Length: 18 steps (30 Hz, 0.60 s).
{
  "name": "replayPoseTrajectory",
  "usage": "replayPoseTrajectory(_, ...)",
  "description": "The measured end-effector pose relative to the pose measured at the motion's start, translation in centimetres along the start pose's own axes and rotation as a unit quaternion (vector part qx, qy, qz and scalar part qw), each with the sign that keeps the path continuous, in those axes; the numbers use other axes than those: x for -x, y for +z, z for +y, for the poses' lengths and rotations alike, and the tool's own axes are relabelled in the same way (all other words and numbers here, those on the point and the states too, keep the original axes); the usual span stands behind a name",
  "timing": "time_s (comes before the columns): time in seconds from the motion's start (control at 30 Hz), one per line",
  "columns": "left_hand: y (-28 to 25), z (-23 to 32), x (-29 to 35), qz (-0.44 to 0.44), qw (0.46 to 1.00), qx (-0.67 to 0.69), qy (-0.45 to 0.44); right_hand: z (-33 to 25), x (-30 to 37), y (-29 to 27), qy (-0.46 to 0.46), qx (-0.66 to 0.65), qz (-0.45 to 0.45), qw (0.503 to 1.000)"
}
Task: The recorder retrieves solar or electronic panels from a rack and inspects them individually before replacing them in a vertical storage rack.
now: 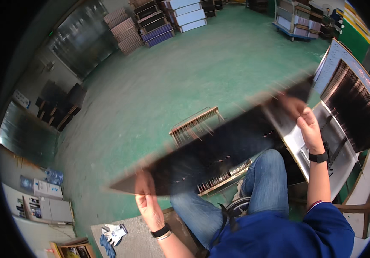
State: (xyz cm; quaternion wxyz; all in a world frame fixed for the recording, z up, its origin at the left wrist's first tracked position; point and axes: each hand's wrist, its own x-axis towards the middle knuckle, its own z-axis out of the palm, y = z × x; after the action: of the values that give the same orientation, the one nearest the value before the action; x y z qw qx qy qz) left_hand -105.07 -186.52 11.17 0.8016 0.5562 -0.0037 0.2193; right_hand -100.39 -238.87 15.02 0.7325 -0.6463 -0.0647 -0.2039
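Note:
A long, dark, flat panel spans my lap from lower left to upper right, smeared by motion. Thin pins or tube ends show along its far edge. My left hand is closed on the near-left end, thumb and fingers pinching the edge. At the other end my right hand grips the panel the same way. Beneath the panel, near my knees, lies a low rack with a row of upright pieces, partly hidden. Just beyond the panel stands a similar metal rack with thin rods.
To the right are a shiny metal tray and a large dark ribbed block edged in pale blue. Work gloves lie on a grey board at lower left. Stacked panels and a loaded blue trolley stand far off.

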Motion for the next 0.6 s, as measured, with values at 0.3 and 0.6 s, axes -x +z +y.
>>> replayPoseTrajectory(0.3,4.0,0.2,2.1,0.034,0.988,0.073,-0.133,4.9,-3.2,-1.0,0.194,-0.399,-0.067,0.894)
replayPoseTrajectory(0.6,4.8,0.3,2.2,0.027,0.954,0.237,-0.181,3.2,-1.4,2.1,0.143,-0.382,-0.017,0.913)
